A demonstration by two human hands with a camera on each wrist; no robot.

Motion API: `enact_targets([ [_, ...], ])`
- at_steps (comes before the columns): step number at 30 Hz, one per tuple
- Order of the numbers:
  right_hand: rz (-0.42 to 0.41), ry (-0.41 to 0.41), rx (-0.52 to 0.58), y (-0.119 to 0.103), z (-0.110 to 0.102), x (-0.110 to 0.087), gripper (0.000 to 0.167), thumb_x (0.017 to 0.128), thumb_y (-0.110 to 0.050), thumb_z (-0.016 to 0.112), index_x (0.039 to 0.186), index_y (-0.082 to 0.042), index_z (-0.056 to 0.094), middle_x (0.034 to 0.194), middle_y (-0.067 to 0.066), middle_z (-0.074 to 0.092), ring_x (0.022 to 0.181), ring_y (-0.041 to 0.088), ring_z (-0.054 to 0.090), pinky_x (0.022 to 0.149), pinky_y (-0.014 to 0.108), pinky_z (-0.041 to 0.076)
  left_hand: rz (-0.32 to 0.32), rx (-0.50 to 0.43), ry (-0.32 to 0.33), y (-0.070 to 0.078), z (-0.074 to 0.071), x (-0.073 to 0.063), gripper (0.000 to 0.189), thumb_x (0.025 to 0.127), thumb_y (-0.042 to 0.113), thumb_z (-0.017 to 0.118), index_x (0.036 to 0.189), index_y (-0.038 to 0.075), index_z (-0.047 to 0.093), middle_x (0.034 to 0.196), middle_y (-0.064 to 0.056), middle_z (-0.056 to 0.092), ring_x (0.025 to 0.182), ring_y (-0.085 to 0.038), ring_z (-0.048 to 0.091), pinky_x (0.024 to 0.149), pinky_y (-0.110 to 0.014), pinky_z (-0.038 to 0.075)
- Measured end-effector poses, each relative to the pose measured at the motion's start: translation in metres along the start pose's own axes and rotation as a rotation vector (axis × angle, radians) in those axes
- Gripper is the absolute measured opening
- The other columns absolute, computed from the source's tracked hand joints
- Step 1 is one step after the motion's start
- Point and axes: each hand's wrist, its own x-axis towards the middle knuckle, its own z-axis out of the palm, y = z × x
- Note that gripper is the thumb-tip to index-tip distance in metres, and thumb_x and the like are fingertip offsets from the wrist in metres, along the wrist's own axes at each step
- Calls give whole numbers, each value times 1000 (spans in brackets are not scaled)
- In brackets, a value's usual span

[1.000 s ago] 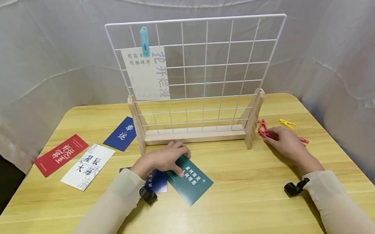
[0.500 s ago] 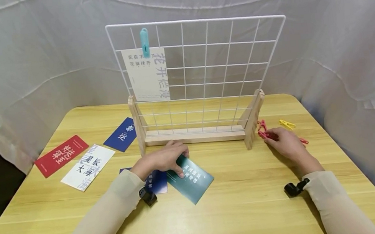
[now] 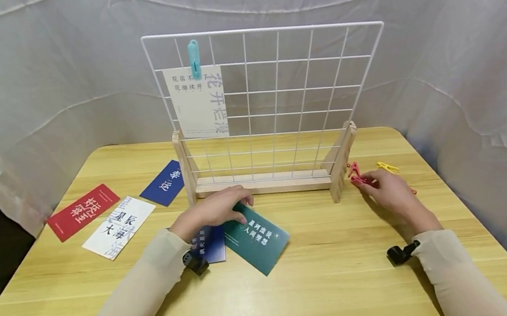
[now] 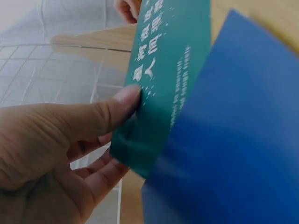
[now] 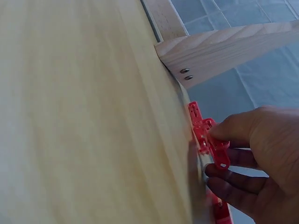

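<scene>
A green card point(image 3: 261, 246) with white Chinese characters is pinched at its far left corner by my left hand point(image 3: 212, 208). In the left wrist view the thumb lies on the card's printed face, with fingers behind it. A blue card point(image 3: 213, 246) lies below that hand, partly covered by the green one and the wrist. My right hand point(image 3: 391, 192) pinches a red clothespin point(image 5: 219, 156) between thumb and fingers at the right of the table. Another red clothespin point(image 5: 195, 113) touches or overlaps it in the right wrist view.
A white wire grid point(image 3: 277, 62) stands in a wooden base point(image 3: 263, 184). A turquoise clip point(image 3: 194, 60) holds a white card point(image 3: 198, 107) on it. Red point(image 3: 83, 212), white point(image 3: 114, 239) and blue point(image 3: 161, 186) cards lie left. A yellow clothespin point(image 3: 387, 167) lies beyond the right hand.
My left hand has risen slightly with the green card's corner, and the card has shifted a little to the right. The right hand has barely moved.
</scene>
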Motion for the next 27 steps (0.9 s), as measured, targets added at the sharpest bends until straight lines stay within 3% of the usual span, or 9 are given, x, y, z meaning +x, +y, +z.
enact_targets([
  [6,-38,-17,-12,-2,-7,-1,28,97,-18,61,117,2,67,100,17,69,90,34,64,81,55,48,-7,6,3,-1,-9,-5,19,91,11,71,110,11,70,105,0,60,93,-15,55,78,-28,50],
  [10,-41,-45,-11,-4,-11,-1,29,95,-12,62,118,4,65,103,21,68,94,37,64,83,57,47,10,8,42,0,-15,-6,12,92,16,69,104,13,72,100,2,61,90,-14,55,78,-30,49],
  [17,34,-34,31,-6,-18,-3,38,94,-18,65,123,6,61,109,26,66,100,42,62,86,57,47,20,-63,137,-3,-18,-5,15,95,17,65,109,11,68,101,3,67,91,-12,61,82,-32,51],
  [21,53,-7,76,-7,-21,-4,41,92,-16,68,124,8,58,106,25,67,100,44,63,85,55,49,-1,-100,156,-3,-19,-5,16,96,16,64,112,12,67,102,3,68,91,-12,63,81,-32,52],
  [27,38,17,100,-8,-27,-5,33,93,-7,64,122,7,61,110,28,64,100,45,62,78,51,53,8,-104,178,-2,-20,-7,21,97,15,62,117,10,65,108,-1,68,99,-17,64,85,-35,52],
])
